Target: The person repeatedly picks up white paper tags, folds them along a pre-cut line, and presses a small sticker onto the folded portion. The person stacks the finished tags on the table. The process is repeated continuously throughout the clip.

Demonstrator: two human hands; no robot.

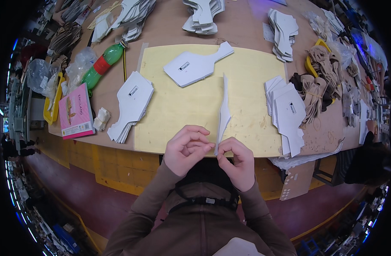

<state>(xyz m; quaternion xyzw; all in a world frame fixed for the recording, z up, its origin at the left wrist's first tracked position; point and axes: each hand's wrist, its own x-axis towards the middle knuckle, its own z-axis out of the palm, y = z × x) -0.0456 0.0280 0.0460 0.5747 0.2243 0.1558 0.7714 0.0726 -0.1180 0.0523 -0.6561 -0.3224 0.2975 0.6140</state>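
Observation:
A white bottle-shaped cut-out piece (224,112) stands on its edge over the pale yellow board (178,119), seen almost edge-on. My right hand (238,162) pinches its near end between thumb and fingers. Beside it, my left hand (187,149) is closed, with thumb and fingertips meeting at the same end. Beyond them, one more white cut-out with a small dark print (195,68) lies flat on the board. A fanned stack of like pieces (131,100) rests to the left, and another stack (287,109) lies to the right.
Farther back are more white stacks (203,17) (283,32). On the left lie a green bottle with a red label (102,65), a pink book (77,112), plastic bags and a yellow tray (54,100). Beige strips (319,91) fill a yellow container at right.

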